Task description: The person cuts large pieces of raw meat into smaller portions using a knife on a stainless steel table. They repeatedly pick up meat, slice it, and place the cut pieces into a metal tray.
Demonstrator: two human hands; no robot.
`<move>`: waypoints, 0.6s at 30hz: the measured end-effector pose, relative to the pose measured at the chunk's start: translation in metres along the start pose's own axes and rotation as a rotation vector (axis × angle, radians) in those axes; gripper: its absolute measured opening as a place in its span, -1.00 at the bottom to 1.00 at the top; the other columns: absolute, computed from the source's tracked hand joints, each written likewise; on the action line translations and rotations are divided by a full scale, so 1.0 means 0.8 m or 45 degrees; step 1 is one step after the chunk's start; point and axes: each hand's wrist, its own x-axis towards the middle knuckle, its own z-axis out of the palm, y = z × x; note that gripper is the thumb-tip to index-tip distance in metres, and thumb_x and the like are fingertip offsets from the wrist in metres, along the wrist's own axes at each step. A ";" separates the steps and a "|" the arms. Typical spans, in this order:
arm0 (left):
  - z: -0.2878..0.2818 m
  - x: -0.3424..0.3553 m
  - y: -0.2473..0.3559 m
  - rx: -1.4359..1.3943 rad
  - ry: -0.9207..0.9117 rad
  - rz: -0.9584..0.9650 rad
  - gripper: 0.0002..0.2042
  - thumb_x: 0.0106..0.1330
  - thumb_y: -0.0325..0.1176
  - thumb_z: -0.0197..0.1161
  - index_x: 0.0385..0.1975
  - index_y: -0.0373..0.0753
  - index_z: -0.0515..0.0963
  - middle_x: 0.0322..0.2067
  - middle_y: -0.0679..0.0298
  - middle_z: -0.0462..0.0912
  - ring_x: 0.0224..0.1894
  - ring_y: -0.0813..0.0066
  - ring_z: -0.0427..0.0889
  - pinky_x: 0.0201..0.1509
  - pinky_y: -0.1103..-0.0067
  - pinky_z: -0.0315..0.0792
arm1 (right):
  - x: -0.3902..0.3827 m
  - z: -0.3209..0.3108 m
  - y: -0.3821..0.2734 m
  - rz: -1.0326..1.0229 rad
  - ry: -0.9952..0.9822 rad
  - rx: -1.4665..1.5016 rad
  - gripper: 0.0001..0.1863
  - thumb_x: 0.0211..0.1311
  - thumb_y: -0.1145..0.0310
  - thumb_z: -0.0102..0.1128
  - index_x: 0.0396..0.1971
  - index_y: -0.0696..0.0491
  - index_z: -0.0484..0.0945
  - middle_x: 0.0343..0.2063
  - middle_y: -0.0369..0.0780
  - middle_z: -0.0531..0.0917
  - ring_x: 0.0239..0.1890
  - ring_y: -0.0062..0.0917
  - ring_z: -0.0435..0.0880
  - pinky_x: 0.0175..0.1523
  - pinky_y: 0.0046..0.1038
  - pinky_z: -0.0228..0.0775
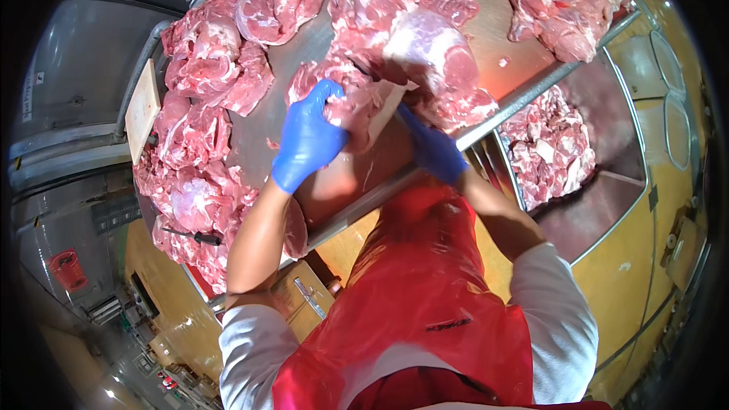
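My left hand [307, 135], in a blue glove, grips a piece of raw meat [355, 112] at its left side, thumb bent over the top. A pale flap of fat or skin [389, 100] stands up along that piece's right edge. Close by the flap is my right hand [437, 146], also blue-gloved, its fingers closed and in shadow. What it holds, if anything, is hidden. Behind both hands lies a large cut of meat [433, 49] with a whitish surface. The metal table [262, 137] bears all of this near its front edge.
More meat cuts [201, 57] line the table's left side, where a black-handled knife [206, 239] rests on them. Another heap [566, 4] lies at the back right. A metal bin [615, 216] with meat pieces [550, 148] stands right. A pale board [142, 111] leans at the left edge.
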 end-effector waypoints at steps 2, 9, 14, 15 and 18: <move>-0.029 -0.014 0.000 -0.077 -0.085 -0.046 -0.72 -0.01 -0.58 0.26 -0.25 -0.24 0.48 -0.60 0.11 0.49 -0.48 0.41 0.65 -0.42 0.44 0.47 | 0.088 0.040 -0.025 -0.233 0.054 -0.210 -0.42 0.30 0.48 -0.02 0.35 0.07 0.26 -0.14 -0.12 0.60 -0.18 -0.29 0.63 -0.21 -0.28 0.53; -0.101 -0.067 -0.064 0.254 -0.179 0.597 -0.72 -0.01 -0.60 0.17 -0.25 -0.21 0.56 -0.35 0.07 0.59 -0.22 0.04 0.64 -0.12 0.31 0.53 | 0.354 0.077 -0.089 -0.327 0.457 0.286 -0.59 0.38 0.39 -0.06 0.16 0.21 0.46 -0.23 -0.05 0.71 -0.17 -0.27 0.71 -0.03 -0.32 0.50; -0.043 -0.140 -0.190 0.493 -0.221 0.479 -0.60 -0.13 -0.52 0.22 -0.18 -0.12 0.55 -0.30 0.15 0.54 -0.19 0.10 0.56 -0.11 0.31 0.39 | 0.271 0.029 -0.145 -0.163 0.400 0.413 -0.43 0.35 0.23 0.09 0.32 0.08 0.30 -0.02 0.05 0.61 0.06 -0.16 0.62 0.10 -0.27 0.45; -0.020 -0.143 -0.208 0.534 -0.203 0.478 -0.58 -0.14 -0.50 0.23 -0.15 -0.11 0.55 -0.27 0.17 0.53 -0.16 0.11 0.54 -0.08 0.30 0.36 | 0.244 0.032 -0.126 -0.394 0.569 0.576 -0.45 0.37 0.23 0.07 0.31 0.06 0.30 -0.04 0.07 0.62 0.07 -0.13 0.63 0.13 -0.28 0.43; 0.034 -0.155 -0.238 0.469 -0.140 0.313 -0.53 -0.13 -0.47 0.27 -0.09 -0.07 0.52 -0.17 0.20 0.50 -0.05 0.13 0.50 0.01 0.21 0.30 | 0.162 0.036 -0.067 -0.041 0.417 0.540 -0.60 0.37 0.16 0.12 0.10 0.05 0.47 -0.28 -0.02 0.69 -0.30 -0.25 0.71 -0.16 -0.27 0.52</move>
